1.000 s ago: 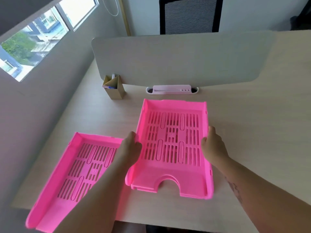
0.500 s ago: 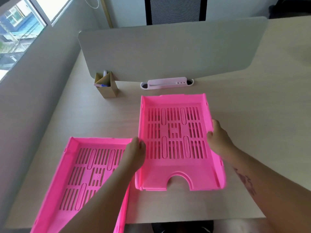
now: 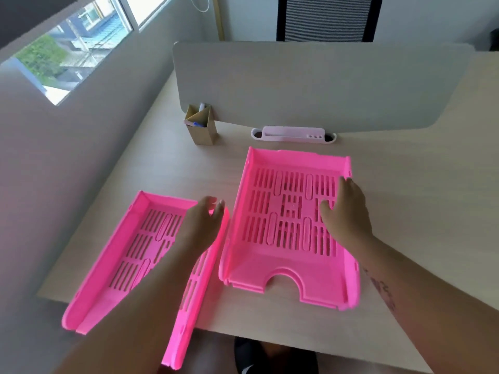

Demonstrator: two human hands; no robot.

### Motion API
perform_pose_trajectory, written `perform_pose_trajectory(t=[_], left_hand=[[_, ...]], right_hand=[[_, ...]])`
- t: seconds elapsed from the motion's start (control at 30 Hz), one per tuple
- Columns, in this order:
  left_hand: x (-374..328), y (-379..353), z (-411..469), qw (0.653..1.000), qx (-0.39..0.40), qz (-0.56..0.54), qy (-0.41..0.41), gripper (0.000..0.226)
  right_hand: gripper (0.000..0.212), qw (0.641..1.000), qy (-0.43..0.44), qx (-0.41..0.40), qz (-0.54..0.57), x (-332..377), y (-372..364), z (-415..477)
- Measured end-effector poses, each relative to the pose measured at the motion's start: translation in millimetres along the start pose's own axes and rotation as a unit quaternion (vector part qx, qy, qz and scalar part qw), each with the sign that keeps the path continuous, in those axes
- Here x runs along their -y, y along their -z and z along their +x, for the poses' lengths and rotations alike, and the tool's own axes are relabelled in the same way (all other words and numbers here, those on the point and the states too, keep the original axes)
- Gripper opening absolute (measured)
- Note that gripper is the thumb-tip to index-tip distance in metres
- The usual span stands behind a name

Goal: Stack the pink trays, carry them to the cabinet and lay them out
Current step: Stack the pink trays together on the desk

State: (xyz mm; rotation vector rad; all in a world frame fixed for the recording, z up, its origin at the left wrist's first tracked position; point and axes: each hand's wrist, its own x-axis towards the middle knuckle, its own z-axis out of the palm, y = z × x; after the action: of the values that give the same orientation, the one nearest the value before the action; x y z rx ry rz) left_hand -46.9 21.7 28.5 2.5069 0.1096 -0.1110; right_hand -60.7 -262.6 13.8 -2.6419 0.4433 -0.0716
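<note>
Two pink trays lay side by side on the desk (image 3: 405, 201): the right tray (image 3: 291, 268) centre frame, the left tray (image 3: 108, 265) lower left. Left hand (image 3: 201, 225) hovered over the left tray's far corner, fingers loose; right hand (image 3: 347, 209) spread above the right tray, gripping nothing.

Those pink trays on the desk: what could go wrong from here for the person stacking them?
The left tray hangs over the near edge of the desk, so a clumsy grab by the left hand could tip it to the floor. The right tray lies square while the left one is angled; stacking without lining them up might jam their walls. The right hand hovers open over the slotted floor, where fingertips could catch.
</note>
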Motion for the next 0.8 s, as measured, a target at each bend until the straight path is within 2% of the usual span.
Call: perform_pose_trajectory(t=[0.23, 0.33, 0.4, 0.47, 0.53, 0.7, 0.8], left_hand=[[75, 51, -58, 0.992, -0.093, 0.035, 0.075, 0.028], [115, 77, -86, 0.985, -0.1, 0.051, 0.134, 0.03], [141, 93, -97, 0.978, -0.107, 0.064, 0.166, 0.036], [163, 103, -101, 0.974, -0.107, 0.063, 0.189, 0.041], [180, 108, -101, 0.974, -0.099, 0.064, 0.196, 0.045], [220, 111, -94, 0.982, -0.044, 0.097, 0.153, 0.045], [247, 107, -88, 0.983, -0.006, 0.097, 0.158, 0.037]], right_hand=[[0.051, 0.973, 0.223, 0.03, 0.049, 110, -33, -40], [0.046, 0.953, 0.285, 0.056, 0.083, 158, -45, -75], [0.048, 0.943, 0.305, 0.104, 0.085, 182, -54, -97], [0.054, 0.939, 0.288, 0.164, 0.095, 196, -68, -116], [0.06, 0.945, 0.236, 0.199, 0.111, 203, -84, -132], [0.08, 0.964, 0.058, 0.224, 0.129, 206, -123, -172], [0.083, 0.957, -0.061, 0.239, 0.154, 201, -145, -189]])
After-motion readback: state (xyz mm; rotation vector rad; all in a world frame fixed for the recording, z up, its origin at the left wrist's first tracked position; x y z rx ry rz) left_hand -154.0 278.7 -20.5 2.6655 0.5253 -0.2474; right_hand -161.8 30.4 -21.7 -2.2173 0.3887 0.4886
